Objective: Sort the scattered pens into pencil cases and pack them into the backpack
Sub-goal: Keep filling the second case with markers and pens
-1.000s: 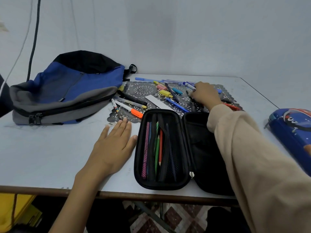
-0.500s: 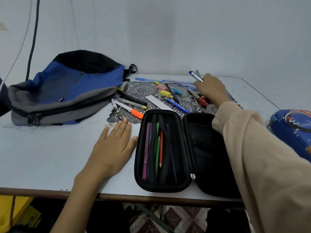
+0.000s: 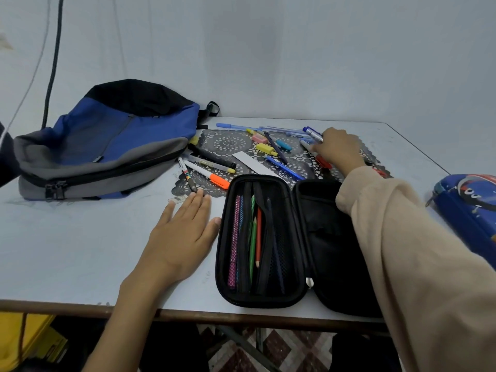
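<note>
An open black pencil case [image 3: 303, 210] lies at the table's front, with several pencils under the mesh of its left half. Behind it, scattered pens [image 3: 214, 167] lie on a dark lace mat [image 3: 230, 142]. My right hand [image 3: 338, 149] is over the mat's right side, shut on a blue-capped marker [image 3: 312, 133] and touching a red pen [image 3: 322, 160]. Flat on the table, fingers together, my left hand [image 3: 182, 234] rests just left of the case. A blue, grey and black backpack [image 3: 107, 146] lies at the back left.
A second pencil case [image 3: 472, 208], blue with a cartoon print, sits shut at the table's right edge. A white ruler [image 3: 253, 163] lies on the mat. The wall is close behind the table [image 3: 67, 251]. Cables hang at the far left.
My right hand lifted a blue-capped marker off the mat, then came back down onto the mat's right side still holding it. My left hand stayed flat.
</note>
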Demonstrator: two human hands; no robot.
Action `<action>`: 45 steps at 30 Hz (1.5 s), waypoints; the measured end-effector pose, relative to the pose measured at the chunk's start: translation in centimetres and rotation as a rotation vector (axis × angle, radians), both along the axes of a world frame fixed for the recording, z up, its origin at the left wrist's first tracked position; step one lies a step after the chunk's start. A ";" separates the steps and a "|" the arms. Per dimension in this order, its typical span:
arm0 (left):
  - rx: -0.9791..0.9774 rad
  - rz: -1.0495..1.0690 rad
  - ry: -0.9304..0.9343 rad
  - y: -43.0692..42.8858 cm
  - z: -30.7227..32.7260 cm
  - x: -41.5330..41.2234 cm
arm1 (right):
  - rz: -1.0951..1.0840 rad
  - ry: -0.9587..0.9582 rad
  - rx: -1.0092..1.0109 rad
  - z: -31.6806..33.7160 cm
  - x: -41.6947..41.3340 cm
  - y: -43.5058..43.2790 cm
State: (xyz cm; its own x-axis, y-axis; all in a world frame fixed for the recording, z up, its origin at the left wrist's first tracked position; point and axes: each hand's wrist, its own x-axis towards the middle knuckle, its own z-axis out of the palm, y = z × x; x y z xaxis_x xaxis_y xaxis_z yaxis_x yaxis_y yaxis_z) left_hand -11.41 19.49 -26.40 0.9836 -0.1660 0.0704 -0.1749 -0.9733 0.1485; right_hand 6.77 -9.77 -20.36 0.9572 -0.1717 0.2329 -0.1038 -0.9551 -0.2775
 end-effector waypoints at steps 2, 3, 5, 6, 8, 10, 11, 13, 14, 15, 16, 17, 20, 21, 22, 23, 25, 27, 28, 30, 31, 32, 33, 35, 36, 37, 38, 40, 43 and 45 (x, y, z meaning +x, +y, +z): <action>0.000 0.000 -0.002 0.0 0.0 0.0 | -0.012 -0.001 -0.056 -0.2 -0.5 0.3; -0.001 0.000 -0.002 0.0 0.0 0.0 | -0.022 -0.004 -0.068 -0.3 -0.6 0.3; 0.000 0.001 -0.002 0.1 -0.1 0.1 | -0.026 0.003 -0.059 -0.5 -0.6 0.3; 0.002 0.001 -0.003 0.0 -0.1 0.0 | -0.022 0.020 -0.034 -0.5 -0.5 0.3; 0.001 0.001 -0.004 0.0 -0.1 0.0 | 0.005 0.080 0.038 -0.2 -0.3 0.3; 0.001 0.000 -0.001 0.1 -0.2 0.1 | 0.043 0.137 0.126 0.1 -0.1 0.4; 0.003 0.001 -0.001 0.1 -0.2 0.1 | 0.055 0.135 0.186 0.1 0.0 0.5; 0.004 0.001 0.000 0.1 -0.2 0.1 | 0.055 0.078 0.337 0.3 0.2 0.9; 0.003 0.002 0.000 0.1 -0.2 0.1 | 0.050 0.045 0.400 0.5 0.4 1.1; 0.002 0.002 0.001 0.1 -0.2 0.1 | 0.050 0.026 0.461 0.7 0.5 1.4; 0.001 0.002 0.003 0.1 -0.2 0.1 | 0.060 0.024 0.528 1.0 0.5 1.8; 0.001 0.002 0.003 0.1 -0.2 0.1 | 0.081 0.035 0.596 1.2 0.5 2.3; 0.005 0.002 0.000 0.1 -0.2 0.2 | 0.172 0.096 0.714 2.2 0.4 4.3; 0.007 0.001 -0.001 0.0 -0.2 0.2 | 0.222 0.123 0.743 2.4 0.3 5.1; 0.009 0.002 -0.002 0.0 -0.3 0.1 | 0.277 0.161 0.785 2.7 0.1 6.0; 0.009 0.002 -0.002 0.0 -0.3 0.1 | 0.335 0.198 0.823 2.9 -0.1 7.0; 0.002 0.000 -0.005 0.0 -0.3 0.0 | 0.424 0.232 0.788 3.1 -0.5 8.9; -0.008 -0.001 -0.011 0.1 -0.3 0.1 | 0.491 0.243 0.618 3.4 -1.0 11.0; -0.010 0.001 -0.011 0.1 -0.3 0.1 | 0.525 0.259 0.529 3.5 -1.3 11.9; -0.012 0.004 -0.009 0.1 -0.3 0.0 | 0.570 0.264 0.356 3.5 -2.0 14.0; -0.015 0.004 -0.009 0.1 -0.3 0.0 | 0.579 0.227 0.238 3.3 -2.3 14.9; -0.018 0.004 -0.009 0.1 -0.3 0.0 | 0.584 0.185 0.121 3.1 -2.5 15.8; -0.022 0.004 -0.011 0.1 -0.2 0.0 | 0.586 0.157 0.044 2.8 -2.5 16.6; -0.023 0.005 -0.010 0.0 -0.1 0.0 | 0.584 0.145 -0.013 1.9 -2.5 17.8; -0.021 0.006 -0.009 0.0 -0.1 0.0 | 0.587 0.147 -0.024 1.5 -2.5 18.1; -0.021 0.006 -0.009 0.0 -0.1 0.0 | 0.588 0.149 -0.033 1.1 -2.5 18.4; -0.019 0.006 -0.011 0.0 -0.1 0.0 | 0.588 0.156 -0.038 0.8 -2.5 18.5; -0.017 0.007 -0.011 0.0 -0.1 -0.1 | 0.582 0.192 -0.032 0.5 -2.6 18.7; -0.014 0.005 -0.014 -0.1 -0.1 0.0 | 0.596 0.245 -0.028 0.9 -2.6 18.6; -0.012 0.004 -0.018 0.0 -0.2 0.0 | 0.620 0.261 0.008 1.7 -2.3 18.1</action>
State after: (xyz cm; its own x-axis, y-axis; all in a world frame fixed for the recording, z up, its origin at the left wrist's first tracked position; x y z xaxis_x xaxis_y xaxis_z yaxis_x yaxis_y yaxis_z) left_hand -11.36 19.46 -26.59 0.9828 -0.1611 0.0898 -0.1737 -0.9722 0.1568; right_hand 4.44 8.30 -18.62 0.9039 0.4273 -0.0188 0.3986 -0.8575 -0.3253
